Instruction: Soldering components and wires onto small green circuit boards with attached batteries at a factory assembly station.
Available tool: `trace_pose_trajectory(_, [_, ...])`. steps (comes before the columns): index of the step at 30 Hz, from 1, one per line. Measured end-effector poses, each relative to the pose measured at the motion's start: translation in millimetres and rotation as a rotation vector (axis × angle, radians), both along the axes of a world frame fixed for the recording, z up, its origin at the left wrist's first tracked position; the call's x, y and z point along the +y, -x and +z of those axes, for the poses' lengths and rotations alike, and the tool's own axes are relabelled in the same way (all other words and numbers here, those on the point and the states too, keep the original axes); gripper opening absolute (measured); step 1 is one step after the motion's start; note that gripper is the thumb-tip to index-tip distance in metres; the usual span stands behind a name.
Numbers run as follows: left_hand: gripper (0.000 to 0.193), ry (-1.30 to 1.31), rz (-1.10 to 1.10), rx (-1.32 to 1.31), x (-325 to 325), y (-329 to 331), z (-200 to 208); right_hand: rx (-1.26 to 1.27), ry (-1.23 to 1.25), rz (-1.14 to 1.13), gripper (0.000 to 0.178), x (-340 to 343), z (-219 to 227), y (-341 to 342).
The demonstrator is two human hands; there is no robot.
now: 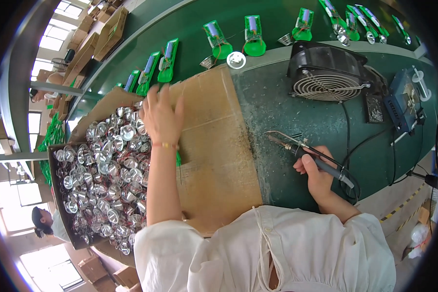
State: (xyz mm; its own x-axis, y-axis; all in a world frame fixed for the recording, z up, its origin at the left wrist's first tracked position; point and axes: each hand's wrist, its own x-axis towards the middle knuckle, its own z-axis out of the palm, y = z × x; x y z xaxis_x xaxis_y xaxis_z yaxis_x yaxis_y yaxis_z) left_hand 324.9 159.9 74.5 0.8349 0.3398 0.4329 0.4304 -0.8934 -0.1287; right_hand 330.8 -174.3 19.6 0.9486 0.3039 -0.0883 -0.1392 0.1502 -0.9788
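My left hand (pixel 161 117) reaches forward over the cardboard sheet (pixel 211 141), its fingers stretched out and nothing seen in them. Just beyond the fingertips are green flashlight housings (pixel 165 65) with blue-violet cells. A pile of silver reflector cups (pixel 109 170) with thin red wires fills the box to the left of my forearm. Part of a green piece (pixel 178 159) shows from under that forearm, the rest hidden. In my right hand (pixel 316 170) is a soldering iron (pixel 321 165), its tip pointing left above the green bench mat, with a thin metal guide along it.
A black fan (pixel 328 73) with a wire grille stands at the back right. Beside it are a blue soldering station (pixel 399 107) and a solder spool (pixel 421 85). Black cables (pixel 348 141) loop across the mat. More green housings (pixel 253 36) line the far belt. People sit at left.
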Motion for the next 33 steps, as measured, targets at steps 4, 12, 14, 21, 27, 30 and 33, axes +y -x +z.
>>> trace_pose_trajectory(4, [0.033, -0.135, 0.114, 0.306, -20, 59, -30, -0.009, 0.01, -0.001, 0.015, 3, 0, 1])
trace_pose_trajectory(12, [0.042, 0.483, -0.13, -0.048, -101, 62, -21, -0.168, 0.092, -0.07, 0.02, 5, -6, 0])
trace_pose_trajectory(14, [0.041, 0.515, -0.16, -0.025, -114, 70, -19, -0.167, 0.096, -0.076, 0.02, 4, -6, 3])
trace_pose_trajectory(21, [0.034, 0.444, -0.198, -0.363, -60, 122, -7, -0.206, 0.103, -0.064, 0.019, 5, -1, 4])
trace_pose_trajectory(27, [0.04, 0.204, -0.083, -0.018, -27, 117, -8, -0.186, 0.093, -0.02, 0.02, 6, 3, 11])
trace_pose_trajectory(30, [0.006, 0.157, -0.257, -0.061, -16, 109, -23, -0.162, 0.062, 0.044, 0.018, 7, 6, 16])
trace_pose_trajectory(33, [0.005, 0.637, -0.203, -0.099, -34, 112, -14, -0.148, 0.05, 0.07, 0.019, 4, 13, 22])
